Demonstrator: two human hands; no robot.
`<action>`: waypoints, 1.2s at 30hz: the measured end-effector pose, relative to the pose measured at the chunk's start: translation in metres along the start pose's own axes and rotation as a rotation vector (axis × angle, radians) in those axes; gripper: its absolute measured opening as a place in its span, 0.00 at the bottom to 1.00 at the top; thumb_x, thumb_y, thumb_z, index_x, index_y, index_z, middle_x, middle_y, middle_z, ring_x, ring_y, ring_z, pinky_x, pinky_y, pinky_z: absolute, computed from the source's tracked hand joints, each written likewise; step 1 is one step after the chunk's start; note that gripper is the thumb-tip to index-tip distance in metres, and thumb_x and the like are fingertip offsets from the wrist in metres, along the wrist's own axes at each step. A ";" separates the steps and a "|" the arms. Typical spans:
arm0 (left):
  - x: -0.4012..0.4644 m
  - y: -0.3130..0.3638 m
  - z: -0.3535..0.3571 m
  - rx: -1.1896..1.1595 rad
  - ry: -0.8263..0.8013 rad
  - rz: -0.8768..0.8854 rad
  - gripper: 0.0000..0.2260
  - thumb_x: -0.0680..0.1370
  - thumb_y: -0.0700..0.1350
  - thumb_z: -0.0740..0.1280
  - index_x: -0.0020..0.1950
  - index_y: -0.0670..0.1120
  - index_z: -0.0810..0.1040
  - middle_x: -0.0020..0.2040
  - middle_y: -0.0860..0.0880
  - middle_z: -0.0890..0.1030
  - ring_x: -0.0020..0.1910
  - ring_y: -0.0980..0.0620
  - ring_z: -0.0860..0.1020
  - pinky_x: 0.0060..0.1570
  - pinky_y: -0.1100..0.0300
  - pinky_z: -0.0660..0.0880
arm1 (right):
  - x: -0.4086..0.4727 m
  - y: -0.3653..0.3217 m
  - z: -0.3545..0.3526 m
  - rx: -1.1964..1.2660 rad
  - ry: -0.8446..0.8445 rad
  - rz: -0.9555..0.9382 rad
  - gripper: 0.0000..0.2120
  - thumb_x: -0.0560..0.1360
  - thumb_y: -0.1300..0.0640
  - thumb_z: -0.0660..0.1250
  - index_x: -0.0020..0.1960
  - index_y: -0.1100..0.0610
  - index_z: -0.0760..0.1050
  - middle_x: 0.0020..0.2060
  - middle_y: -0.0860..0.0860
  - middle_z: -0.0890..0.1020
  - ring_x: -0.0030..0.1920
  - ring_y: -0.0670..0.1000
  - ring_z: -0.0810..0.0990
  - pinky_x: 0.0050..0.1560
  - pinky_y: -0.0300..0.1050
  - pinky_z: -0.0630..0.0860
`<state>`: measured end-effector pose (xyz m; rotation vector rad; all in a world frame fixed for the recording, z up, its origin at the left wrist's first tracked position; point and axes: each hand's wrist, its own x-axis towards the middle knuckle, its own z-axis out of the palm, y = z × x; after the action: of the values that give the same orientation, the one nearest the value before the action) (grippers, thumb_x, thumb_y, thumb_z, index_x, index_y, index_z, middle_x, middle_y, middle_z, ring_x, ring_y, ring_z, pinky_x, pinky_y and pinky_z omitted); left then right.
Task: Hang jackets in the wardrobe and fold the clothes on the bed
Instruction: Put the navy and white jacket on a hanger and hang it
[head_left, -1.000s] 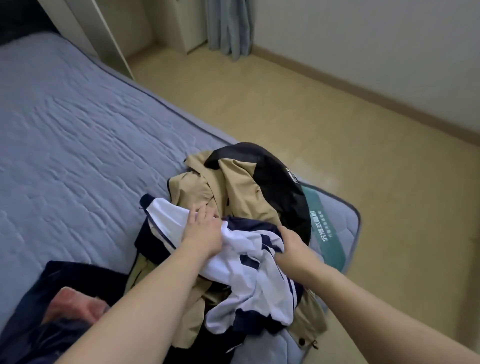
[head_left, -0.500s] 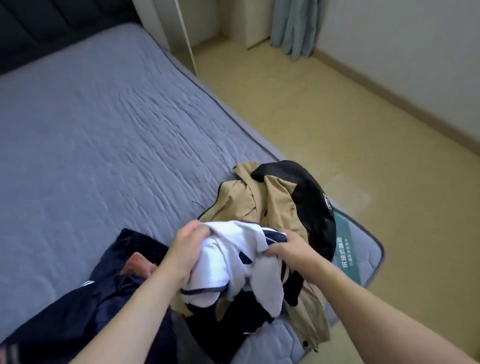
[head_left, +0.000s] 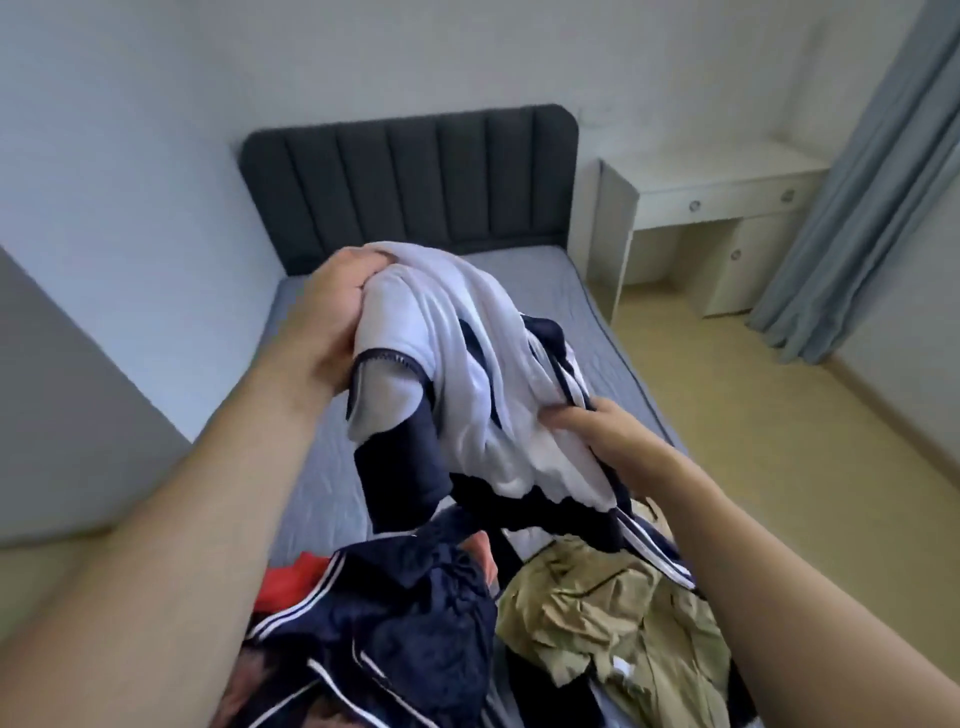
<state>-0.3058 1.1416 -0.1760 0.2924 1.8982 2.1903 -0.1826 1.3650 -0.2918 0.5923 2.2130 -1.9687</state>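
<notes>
White-and-navy jacket (head_left: 467, 374) is raised above the bed (head_left: 566, 291); left hand (head_left: 332, 317) and right hand (head_left: 597, 431) each grip its fabric.

Whites, navies and khaki over a grey-blue bed

We see a white jacket (head_left: 467, 364) with navy sleeves and thin navy-and-white stripes along its edge. Below it we find a navy track jacket (head_left: 405, 623) marked with white stripes, and a patch of red fabric (head_left: 291, 582) showing at its left. Beside that we note a khaki jacket (head_left: 613, 623), plain and olive-tan, with a small white label. We see the mattress (head_left: 540, 275) in grey-blue with a quilted pattern, the headboard (head_left: 410, 182) in dark charcoal with vertical channels, a white desk (head_left: 711, 182), grey-blue curtains (head_left: 872, 208), pale walls and a light yellowish floor (head_left: 779, 441).
</notes>
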 end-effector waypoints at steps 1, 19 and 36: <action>-0.003 0.011 -0.034 0.076 0.096 0.051 0.07 0.76 0.43 0.65 0.50 0.42 0.79 0.48 0.45 0.80 0.49 0.47 0.79 0.50 0.52 0.77 | 0.000 -0.025 0.024 0.036 0.000 -0.032 0.13 0.72 0.55 0.71 0.52 0.61 0.81 0.45 0.58 0.85 0.46 0.61 0.84 0.53 0.55 0.79; -0.122 -0.028 -0.490 0.603 -0.114 -0.200 0.44 0.66 0.41 0.77 0.75 0.55 0.55 0.74 0.51 0.62 0.72 0.51 0.65 0.67 0.54 0.69 | -0.008 -0.240 0.483 0.294 -0.586 -0.097 0.11 0.70 0.57 0.60 0.44 0.63 0.75 0.34 0.58 0.79 0.35 0.55 0.80 0.38 0.43 0.79; -0.178 0.099 -0.933 0.266 0.526 -0.007 0.07 0.78 0.43 0.66 0.40 0.45 0.78 0.35 0.50 0.80 0.33 0.54 0.76 0.30 0.64 0.71 | 0.042 -0.289 0.896 -0.536 -0.187 -0.278 0.15 0.66 0.61 0.66 0.51 0.65 0.78 0.45 0.56 0.77 0.43 0.55 0.76 0.45 0.48 0.73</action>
<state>-0.4164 0.1939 -0.2103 -0.2818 2.4564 2.1549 -0.4758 0.4772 -0.1687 0.0307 2.6431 -1.3456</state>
